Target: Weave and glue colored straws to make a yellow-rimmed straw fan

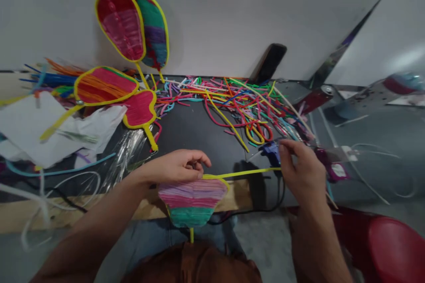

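Observation:
A striped petal-shaped piece [192, 203] in pink, lilac and green stands at the near table edge, a short yellow stem below it. My left hand [179, 166] has its fingers curled over the top edge of this piece, thumb at the rim. From there a yellow pipe cleaner [247, 173] stretches almost straight to the right. Its far end is pinched by my right hand [302, 172]. Yellow edging also shows at the piece's right corner. Just behind my right fingers lies a blue tool [271, 154] resembling a glue gun, partly covered.
Loose coloured pipe cleaners [219, 93] pile along the wall. Finished yellow-rimmed petals [121, 26] lean or lie at the left, near crumpled white paper [36, 124]. A black phone-like object [270, 62] leans on the wall. A red can [315, 97] and red stool [395, 247] are at right.

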{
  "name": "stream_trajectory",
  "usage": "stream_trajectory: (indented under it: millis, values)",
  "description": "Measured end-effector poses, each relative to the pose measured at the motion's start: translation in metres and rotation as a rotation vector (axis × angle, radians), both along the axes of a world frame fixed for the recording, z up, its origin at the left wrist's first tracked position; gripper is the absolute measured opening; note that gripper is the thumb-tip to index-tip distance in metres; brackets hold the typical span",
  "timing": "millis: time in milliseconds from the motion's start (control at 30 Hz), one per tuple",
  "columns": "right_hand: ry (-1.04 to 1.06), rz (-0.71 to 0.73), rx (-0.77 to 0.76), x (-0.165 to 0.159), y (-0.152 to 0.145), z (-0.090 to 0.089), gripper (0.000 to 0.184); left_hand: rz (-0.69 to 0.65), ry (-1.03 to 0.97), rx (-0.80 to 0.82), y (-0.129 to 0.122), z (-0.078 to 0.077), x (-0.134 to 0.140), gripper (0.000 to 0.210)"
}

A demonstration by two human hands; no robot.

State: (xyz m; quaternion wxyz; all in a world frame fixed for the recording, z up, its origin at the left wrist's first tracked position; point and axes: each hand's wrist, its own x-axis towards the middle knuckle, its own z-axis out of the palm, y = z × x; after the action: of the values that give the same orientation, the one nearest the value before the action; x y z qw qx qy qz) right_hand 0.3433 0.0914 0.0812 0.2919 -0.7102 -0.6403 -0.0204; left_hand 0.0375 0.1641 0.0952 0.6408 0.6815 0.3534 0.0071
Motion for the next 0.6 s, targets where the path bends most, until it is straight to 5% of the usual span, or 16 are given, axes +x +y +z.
stream_trajectory:
  millis: [133,333,500,600]
  values:
    - [-0.142,-0.062,-0.199,0.042,0.0,-0.028,0.034,-0.015,-0.013,-0.014,0.002,-0.004,-0.001,0.034]
    - [-0.292,-0.036,-0.31,0.046,0.001,-0.062,0.047,-0.023,-0.011,0.003,0.002,-0.001,0.0,0.033]
    - [-0.215,-0.065,-0.323,0.047,0.006,-0.059,0.046,-0.004,-0.017,-0.008,0.001,0.003,0.0,0.033]
    - [-0.035,-0.27,-0.285,0.049,0.004,-0.042,0.049,0.009,-0.013,-0.034,0.0,0.004,0.001,0.033]
